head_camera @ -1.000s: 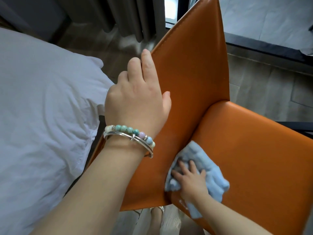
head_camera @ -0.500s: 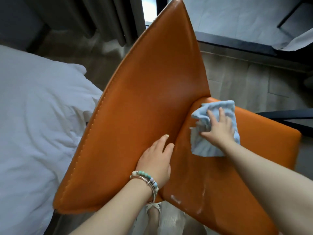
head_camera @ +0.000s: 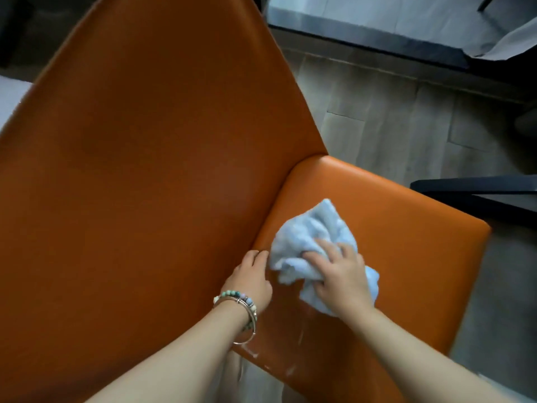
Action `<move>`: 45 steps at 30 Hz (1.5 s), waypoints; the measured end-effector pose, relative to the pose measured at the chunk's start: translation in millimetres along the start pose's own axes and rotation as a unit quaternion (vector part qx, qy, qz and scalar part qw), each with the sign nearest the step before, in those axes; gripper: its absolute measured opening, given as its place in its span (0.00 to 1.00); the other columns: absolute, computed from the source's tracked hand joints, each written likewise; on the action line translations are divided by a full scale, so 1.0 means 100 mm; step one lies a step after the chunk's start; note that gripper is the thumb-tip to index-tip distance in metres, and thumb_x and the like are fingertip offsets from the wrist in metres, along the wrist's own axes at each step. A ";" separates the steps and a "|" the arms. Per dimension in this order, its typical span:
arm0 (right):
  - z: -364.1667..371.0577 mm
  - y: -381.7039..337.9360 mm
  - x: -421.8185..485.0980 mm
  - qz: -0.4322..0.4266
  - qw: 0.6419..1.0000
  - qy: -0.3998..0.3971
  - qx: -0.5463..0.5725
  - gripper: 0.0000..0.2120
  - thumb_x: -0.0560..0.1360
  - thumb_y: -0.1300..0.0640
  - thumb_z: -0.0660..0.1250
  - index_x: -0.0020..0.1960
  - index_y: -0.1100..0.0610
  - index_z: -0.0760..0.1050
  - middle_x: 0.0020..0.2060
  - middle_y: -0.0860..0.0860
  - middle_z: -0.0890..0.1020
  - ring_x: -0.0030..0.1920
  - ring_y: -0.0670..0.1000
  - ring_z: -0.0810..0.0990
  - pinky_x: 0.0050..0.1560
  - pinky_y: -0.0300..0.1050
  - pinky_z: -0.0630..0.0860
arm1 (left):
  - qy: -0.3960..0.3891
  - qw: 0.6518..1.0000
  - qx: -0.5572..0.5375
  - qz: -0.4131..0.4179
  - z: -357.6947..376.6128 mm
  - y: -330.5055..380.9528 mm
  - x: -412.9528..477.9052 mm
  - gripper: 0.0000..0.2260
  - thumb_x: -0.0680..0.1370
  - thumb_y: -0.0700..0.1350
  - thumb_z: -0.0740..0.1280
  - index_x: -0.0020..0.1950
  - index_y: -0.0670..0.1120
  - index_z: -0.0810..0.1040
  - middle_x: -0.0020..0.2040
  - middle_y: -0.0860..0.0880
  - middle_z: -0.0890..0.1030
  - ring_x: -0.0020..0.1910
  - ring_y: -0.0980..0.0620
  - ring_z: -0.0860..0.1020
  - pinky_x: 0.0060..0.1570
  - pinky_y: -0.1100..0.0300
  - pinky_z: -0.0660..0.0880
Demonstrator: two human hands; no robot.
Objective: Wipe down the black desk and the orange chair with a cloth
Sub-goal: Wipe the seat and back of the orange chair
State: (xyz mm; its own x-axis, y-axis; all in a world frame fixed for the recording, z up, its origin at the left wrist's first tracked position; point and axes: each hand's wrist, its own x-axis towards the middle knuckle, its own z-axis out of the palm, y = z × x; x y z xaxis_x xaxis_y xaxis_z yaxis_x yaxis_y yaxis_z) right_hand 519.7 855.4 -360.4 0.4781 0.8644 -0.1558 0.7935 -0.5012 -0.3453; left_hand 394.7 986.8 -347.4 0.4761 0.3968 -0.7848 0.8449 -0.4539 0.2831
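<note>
Grey plank floor, dark ledge beyond, white bedding at left

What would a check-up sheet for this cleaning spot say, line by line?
Surface: orange chair seat, mostly bare; pale streaks near its front edge.
Job's things: blue cloth, bunched up on the seat, close to the backrest. A black bar on the right may be the desk; cannot tell.
Clutter: nothing seen.
Grips: right hand grips the cloth and presses it on the seat. Left hand, wearing bracelets, rests where seat and backrest meet and holds nothing.
Cables: nothing seen.
Surroundings: grey plank floor.
</note>
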 end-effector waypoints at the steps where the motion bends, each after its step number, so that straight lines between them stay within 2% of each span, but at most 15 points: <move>1: -0.11 0.14 0.15 0.040 0.999 0.014 -0.010 0.28 0.50 0.59 0.79 0.50 0.50 0.81 0.56 0.56 0.80 0.44 0.64 0.78 0.40 0.53 0.75 | 0.000 1.000 0.001 -0.005 0.01 0.04 0.01 0.26 0.77 0.43 0.58 0.74 0.51 0.55 0.75 0.52 0.53 0.69 0.45 0.65 0.64 0.53 0.66; 3: -0.31 0.34 0.58 0.122 0.992 0.003 -0.039 0.30 0.62 0.55 0.74 0.63 0.46 0.74 0.69 0.53 0.69 0.58 0.64 0.71 0.50 0.57 0.71 | 0.003 1.000 -0.004 -0.012 0.03 0.13 0.04 0.26 0.77 0.44 0.58 0.75 0.52 0.53 0.76 0.53 0.53 0.68 0.47 0.66 0.63 0.53 0.69; 5: -0.37 0.48 1.02 0.150 0.985 -0.083 -0.030 0.29 0.71 0.51 0.66 0.70 0.40 0.62 0.75 0.46 0.54 0.69 0.61 0.58 0.61 0.60 0.64 | 0.002 1.000 -0.004 -0.009 0.05 0.22 0.07 0.26 0.78 0.45 0.58 0.75 0.51 0.54 0.75 0.53 0.54 0.68 0.47 0.67 0.63 0.52 0.69; 8: -0.26 0.63 1.26 0.166 0.963 -0.213 -0.016 0.28 0.76 0.52 0.61 0.71 0.36 0.55 0.76 0.42 0.45 0.74 0.58 0.45 0.65 0.69 0.57 | 0.002 1.000 -0.005 -0.007 0.10 0.33 0.10 0.26 0.78 0.46 0.59 0.75 0.51 0.54 0.75 0.53 0.55 0.69 0.48 0.65 0.64 0.54 0.68; 10: -0.17 0.78 1.02 0.202 0.955 -0.216 -0.026 0.30 0.76 0.50 0.61 0.71 0.34 0.51 0.75 0.41 0.42 0.74 0.58 0.42 0.64 0.71 0.56 | 0.004 1.000 -0.003 -0.003 0.12 0.38 0.12 0.26 0.78 0.46 0.59 0.74 0.51 0.55 0.75 0.53 0.56 0.69 0.49 0.65 0.65 0.54 0.68; 14: -0.06 0.86 0.25 0.259 0.954 -0.147 -0.049 0.30 0.74 0.49 0.64 0.70 0.34 0.54 0.75 0.41 0.47 0.71 0.58 0.48 0.63 0.63 0.62 | -0.002 1.000 0.009 0.001 0.14 0.45 0.16 0.25 0.78 0.46 0.59 0.74 0.50 0.56 0.74 0.52 0.56 0.69 0.49 0.65 0.64 0.55 0.68; 19: 0.00 0.74 -0.31 0.211 0.968 -0.133 0.014 0.25 0.71 0.55 0.63 0.65 0.37 0.65 0.71 0.39 0.60 0.63 0.55 0.61 0.58 0.51 0.64 | 0.000 0.999 0.037 0.030 0.13 0.62 0.25 0.26 0.77 0.46 0.60 0.74 0.51 0.56 0.75 0.51 0.54 0.70 0.47 0.63 0.66 0.55 0.65; 21: -0.13 0.88 -0.31 0.248 0.966 -0.060 0.035 0.26 0.69 0.55 0.66 0.65 0.40 0.69 0.71 0.43 0.64 0.62 0.56 0.64 0.58 0.50 0.65 | 0.004 0.996 0.078 0.038 0.13 0.68 0.30 0.27 0.77 0.48 0.60 0.74 0.53 0.55 0.76 0.52 0.50 0.72 0.46 0.60 0.67 0.53 0.65; 23: -0.26 1.18 -0.28 0.342 0.939 0.000 0.028 0.29 0.68 0.53 0.68 0.68 0.41 0.67 0.73 0.46 0.59 0.65 0.57 0.61 0.61 0.55 0.64 | -0.012 0.993 0.112 0.029 0.16 0.71 0.35 0.29 0.77 0.49 0.61 0.75 0.55 0.52 0.77 0.53 0.45 0.73 0.47 0.57 0.67 0.51 0.66; 27: -0.38 1.62 -0.26 0.444 0.888 -0.116 0.013 0.31 0.72 0.50 0.64 0.72 0.38 0.56 0.76 0.47 0.46 0.70 0.60 0.53 0.67 0.61 0.56 | -0.078 0.992 0.095 0.005 0.26 0.69 0.40 0.31 0.77 0.52 0.62 0.76 0.55 0.49 0.77 0.53 0.44 0.74 0.46 0.56 0.70 0.51 0.61; 29: -0.27 1.44 -0.28 0.388 0.910 -0.147 -0.018 0.31 0.72 0.49 0.63 0.72 0.36 0.55 0.76 0.47 0.48 0.69 0.59 0.54 0.66 0.60 0.59 | -0.091 0.992 0.087 0.000 0.28 0.66 0.41 0.31 0.77 0.52 0.62 0.76 0.54 0.49 0.77 0.52 0.46 0.73 0.46 0.58 0.70 0.52 0.61; 32: 0.03 0.93 -0.32 0.164 0.968 -0.182 -0.053 0.30 0.73 0.48 0.62 0.71 0.34 0.55 0.75 0.44 0.49 0.68 0.57 0.55 0.62 0.52 0.61 | -0.078 0.993 0.082 0.004 0.26 0.61 0.43 0.31 0.76 0.51 0.62 0.75 0.53 0.51 0.77 0.50 0.49 0.72 0.46 0.61 0.69 0.54 0.62; 35: 0.06 0.91 -0.06 0.053 0.977 -0.199 -0.061 0.29 0.74 0.50 0.60 0.72 0.36 0.55 0.75 0.44 0.50 0.70 0.55 0.55 0.62 0.50 0.59 | -0.056 0.995 0.079 0.016 0.22 0.60 0.43 0.29 0.76 0.51 0.62 0.75 0.52 0.53 0.76 0.50 0.52 0.72 0.46 0.61 0.67 0.55 0.63; 41: -0.38 1.75 0.36 0.341 0.925 -0.168 -0.003 0.32 0.75 0.52 0.60 0.73 0.37 0.49 0.76 0.45 0.43 0.73 0.58 0.48 0.67 0.62 0.57 | -0.036 0.997 0.073 0.011 0.17 0.65 0.45 0.29 0.78 0.50 0.60 0.76 0.54 0.50 0.77 0.52 0.51 0.72 0.48 0.61 0.66 0.54 0.66; 45: -0.38 1.80 -0.15 0.387 0.916 -0.106 -0.008 0.29 0.74 0.54 0.60 0.71 0.37 0.55 0.75 0.46 0.49 0.71 0.57 0.53 0.64 0.59 0.61 | -0.031 0.999 0.008 0.012 0.21 0.74 0.52 0.28 0.78 0.49 0.61 0.75 0.52 0.53 0.75 0.49 0.55 0.70 0.49 0.64 0.63 0.57 0.66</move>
State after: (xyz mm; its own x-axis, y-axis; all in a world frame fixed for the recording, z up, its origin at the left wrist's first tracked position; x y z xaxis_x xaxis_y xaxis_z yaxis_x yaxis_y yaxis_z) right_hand 669.6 750.1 -385.5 0.8172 0.2371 -0.5253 0.2533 -0.9665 -0.0423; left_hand 477.2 957.1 -379.1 0.4793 0.3354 -0.8110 0.8292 -0.4759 0.2932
